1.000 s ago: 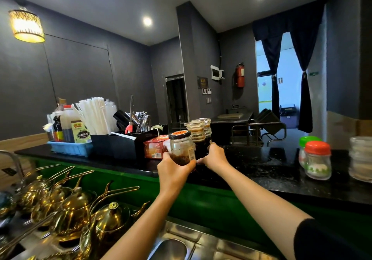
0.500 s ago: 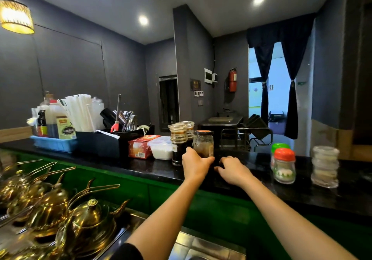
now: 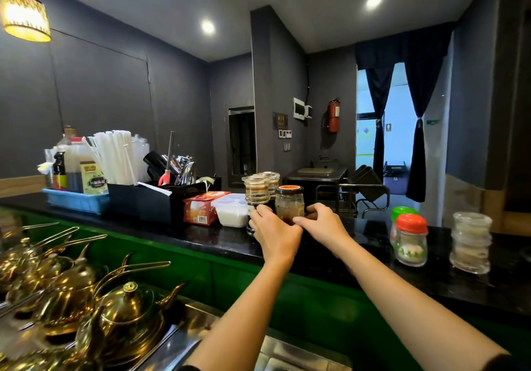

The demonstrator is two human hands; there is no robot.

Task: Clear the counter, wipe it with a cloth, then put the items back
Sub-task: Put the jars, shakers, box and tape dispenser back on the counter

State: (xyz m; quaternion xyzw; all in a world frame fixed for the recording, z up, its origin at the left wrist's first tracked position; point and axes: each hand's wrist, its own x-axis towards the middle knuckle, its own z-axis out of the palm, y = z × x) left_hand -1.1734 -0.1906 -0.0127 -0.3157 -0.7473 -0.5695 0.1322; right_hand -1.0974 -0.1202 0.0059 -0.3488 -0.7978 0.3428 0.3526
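Observation:
A sauce jar [image 3: 289, 202] with an orange and black lid stands on the black counter [image 3: 365, 244]. My left hand [image 3: 274, 234] curls its fingers against the jar's left side, between it and a stack of lidded glass jars [image 3: 256, 191]. My right hand [image 3: 323, 224] curves round the jar's right side, thumb at its front base. Both hands hide the jar's lower part.
Left of the jars are a white plastic tub [image 3: 231, 212], a red box [image 3: 201, 208], a black utensil caddy [image 3: 149, 201] and a blue tray [image 3: 74, 202] of bottles. To the right stand an orange-lidded shaker [image 3: 411, 241] and stacked clear jars [image 3: 471, 241]. Brass teapots [image 3: 123, 313] sit below left.
My left hand carried the sauce jar to the right of the glass jar stack and set it on the counter. My right hand has come up against the jar's right side.

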